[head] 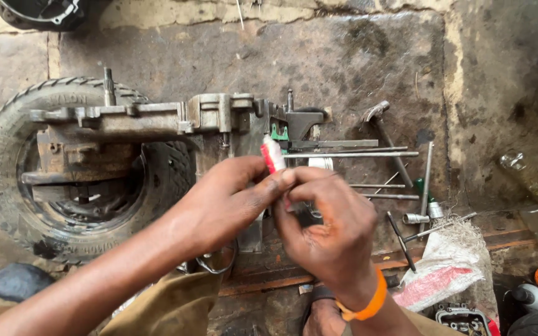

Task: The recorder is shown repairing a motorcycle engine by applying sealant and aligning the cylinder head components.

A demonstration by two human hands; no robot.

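Both hands meet over the floor. The right hand (331,230), with an orange wristband (368,305), and the left hand (225,202) pinch a small red and white tube (273,154) between their fingertips; it sticks up just above the grip. Beyond lie a metal engine casing (151,118) on a tyre (7,168), long rods (350,154) and a hammer (384,134).

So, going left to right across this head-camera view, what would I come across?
Tyre → grey metal engine casing → left hand → small red-and-white tube → right hand → hammer → white sack → clear plastic bottle.
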